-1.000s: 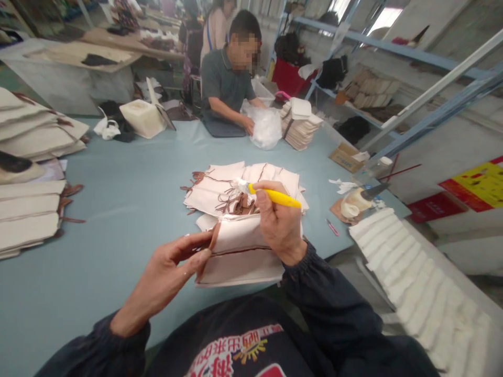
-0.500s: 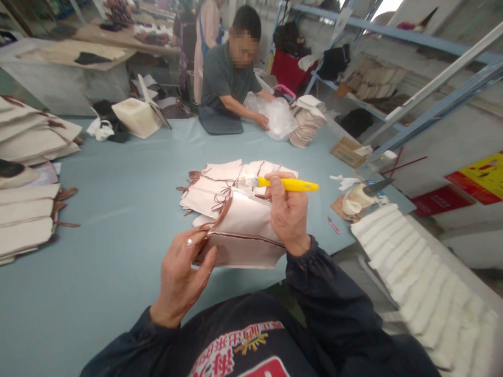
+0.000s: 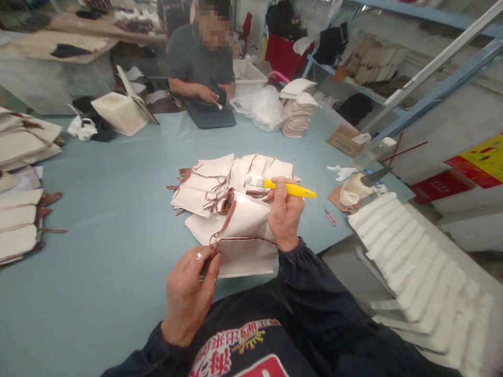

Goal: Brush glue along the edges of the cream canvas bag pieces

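A pale pink leather piece (image 3: 247, 256) with a brown-edged seam hangs between my hands at the table's near edge. My left hand (image 3: 192, 293) pinches its brown left edge between thumb and fingers. My right hand (image 3: 286, 214) is closed round a yellow-handled brush (image 3: 291, 188) and also touches the piece's right side. White matter coats the bristles, which point left above the piece. Just beyond lie more pale pieces (image 3: 204, 183) with brown cords along their left edges.
Stacks of pale pieces (image 3: 19, 225) lie at the left. A glue-smeared container (image 3: 353, 191) and small pink-handled snips (image 3: 330, 217) are at the right. Layered white pieces (image 3: 424, 272) flank my right arm. Across the table (image 3: 118, 173), a person works beside a plastic bag (image 3: 267, 107).
My left hand has shifted slightly right and down, its fingers closer together on the edge. The person opposite has drawn their hands from the plastic bag to a dark piece. The view has shifted slightly.
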`<state>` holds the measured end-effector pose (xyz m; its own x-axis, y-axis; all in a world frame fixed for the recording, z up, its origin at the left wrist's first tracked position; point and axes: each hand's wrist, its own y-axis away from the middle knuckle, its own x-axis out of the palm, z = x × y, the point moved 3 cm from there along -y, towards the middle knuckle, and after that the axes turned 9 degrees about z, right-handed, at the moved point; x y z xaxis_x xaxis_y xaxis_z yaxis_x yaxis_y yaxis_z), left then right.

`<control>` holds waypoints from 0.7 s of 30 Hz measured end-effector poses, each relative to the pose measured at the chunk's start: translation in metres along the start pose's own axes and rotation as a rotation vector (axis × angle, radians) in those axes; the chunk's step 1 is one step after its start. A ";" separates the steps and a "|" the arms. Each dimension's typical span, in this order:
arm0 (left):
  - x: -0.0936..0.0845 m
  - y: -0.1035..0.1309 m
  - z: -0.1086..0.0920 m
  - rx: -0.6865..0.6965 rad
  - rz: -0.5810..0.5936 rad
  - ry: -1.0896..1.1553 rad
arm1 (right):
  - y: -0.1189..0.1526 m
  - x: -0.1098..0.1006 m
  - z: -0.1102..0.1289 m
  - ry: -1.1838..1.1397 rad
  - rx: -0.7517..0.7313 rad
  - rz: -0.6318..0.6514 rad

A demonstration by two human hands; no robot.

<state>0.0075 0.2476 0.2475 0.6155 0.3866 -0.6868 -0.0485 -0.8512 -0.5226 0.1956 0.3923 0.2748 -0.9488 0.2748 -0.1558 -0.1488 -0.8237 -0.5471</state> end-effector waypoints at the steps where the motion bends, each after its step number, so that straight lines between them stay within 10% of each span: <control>1: 0.000 0.000 0.003 0.023 -0.047 -0.028 | 0.001 0.002 -0.002 -0.007 0.009 -0.001; 9: -0.026 -0.016 0.006 0.085 -0.265 -0.266 | 0.012 0.016 0.000 -0.031 0.018 -0.042; 15: -0.025 -0.039 -0.006 -0.168 0.415 0.405 | 0.002 0.027 -0.017 -0.075 -0.019 -0.022; 21: -0.026 -0.027 -0.007 -0.375 0.584 0.760 | 0.001 0.001 -0.005 -0.192 -0.028 -0.002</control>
<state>-0.0020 0.2586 0.2830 0.9163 -0.3388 -0.2136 -0.3312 -0.9409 0.0713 0.1963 0.3945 0.2701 -0.9846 0.1747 0.0032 -0.1453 -0.8082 -0.5707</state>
